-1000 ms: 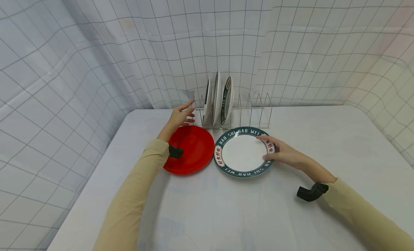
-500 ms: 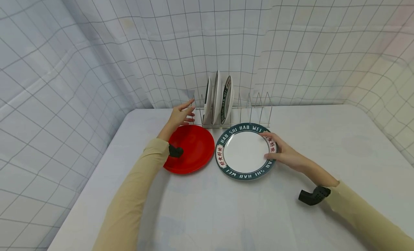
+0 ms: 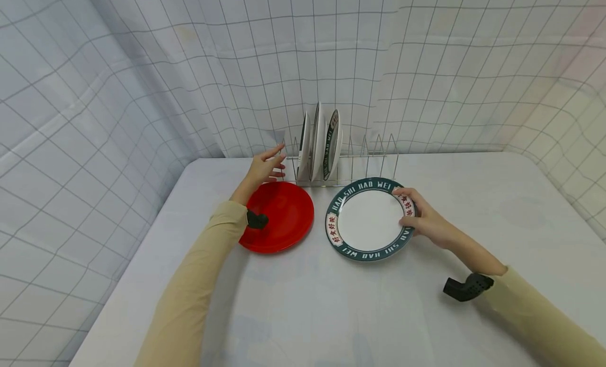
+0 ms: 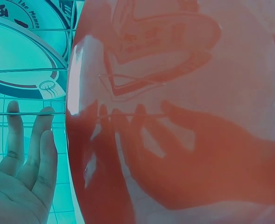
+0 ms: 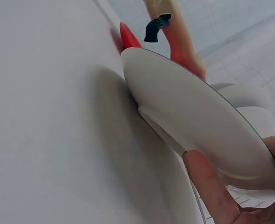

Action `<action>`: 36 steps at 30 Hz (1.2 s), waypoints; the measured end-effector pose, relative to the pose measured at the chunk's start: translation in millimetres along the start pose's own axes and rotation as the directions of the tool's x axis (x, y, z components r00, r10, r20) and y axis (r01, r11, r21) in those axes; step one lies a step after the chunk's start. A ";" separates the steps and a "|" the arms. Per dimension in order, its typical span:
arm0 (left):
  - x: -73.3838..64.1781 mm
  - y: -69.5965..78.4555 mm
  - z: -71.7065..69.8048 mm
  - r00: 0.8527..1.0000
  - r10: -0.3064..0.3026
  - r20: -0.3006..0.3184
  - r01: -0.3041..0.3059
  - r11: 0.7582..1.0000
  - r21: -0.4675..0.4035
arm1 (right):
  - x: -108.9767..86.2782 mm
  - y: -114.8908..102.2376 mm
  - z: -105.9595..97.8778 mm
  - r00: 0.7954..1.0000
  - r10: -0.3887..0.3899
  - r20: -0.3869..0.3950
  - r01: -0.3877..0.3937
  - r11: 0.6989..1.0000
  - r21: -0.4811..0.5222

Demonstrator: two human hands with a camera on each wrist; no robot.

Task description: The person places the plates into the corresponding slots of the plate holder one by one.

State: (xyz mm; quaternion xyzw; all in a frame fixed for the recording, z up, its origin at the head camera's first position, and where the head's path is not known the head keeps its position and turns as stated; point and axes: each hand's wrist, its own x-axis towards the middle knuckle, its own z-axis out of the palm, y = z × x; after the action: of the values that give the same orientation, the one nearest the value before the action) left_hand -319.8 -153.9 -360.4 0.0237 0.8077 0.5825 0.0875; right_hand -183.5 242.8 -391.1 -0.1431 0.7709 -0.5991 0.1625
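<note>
My right hand (image 3: 428, 222) pinches the right rim of a white plate with a green lettered border (image 3: 369, 220). In the right wrist view a finger (image 5: 209, 186) lies under that plate's pale underside (image 5: 198, 116), which looks raised over the table with a shadow beneath. My left hand (image 3: 262, 170) hovers at the left end of the wire dish rack (image 3: 362, 172), fingers spread and loosely bent; in the left wrist view its fingertips are by a rack wire, and contact is unclear. Below the left forearm lies a red plate (image 3: 284, 217), filling much of the left wrist view (image 4: 184, 93).
Several plates stand upright in the rack's left half, among them a white one (image 3: 318, 146) and a green-bordered one (image 3: 332, 146). The rack's right slots show bare wires. A white checked cloth (image 3: 303, 57) hangs behind the white table (image 3: 303, 309).
My right hand has shifted right, drawing the green-bordered plate away from the red plate and apparently lifting it slightly. The left hand and red plate have stayed put.
</note>
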 end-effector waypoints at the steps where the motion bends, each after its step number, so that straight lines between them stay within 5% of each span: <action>1: 2.5 -3.0 -0.4 1.000 0.004 -0.003 -0.004 1.000 0.009 | -1.1 -1.5 -1.3 1.000 0.005 -0.002 -0.005 1.000 -0.011; 26: 9.0 -12.1 -1.1 0.999 0.034 -0.022 -0.033 0.998 0.046 | -21.4 -30.6 -18.1 0.995 -0.050 -0.087 0.044 0.997 -0.065; 36: -0.8 -1.2 1.6 0.999 0.036 -0.016 -0.035 0.998 0.047 | -27.1 -43.1 -30.1 0.986 -0.097 -0.138 0.087 0.993 -0.079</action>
State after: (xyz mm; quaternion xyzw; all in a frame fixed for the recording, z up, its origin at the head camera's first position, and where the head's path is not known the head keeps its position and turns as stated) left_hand -318.7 -152.9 -362.0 0.0353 0.8212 0.5653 0.0697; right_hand -170.5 270.1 -340.3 -0.1416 0.7944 -0.5860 0.0743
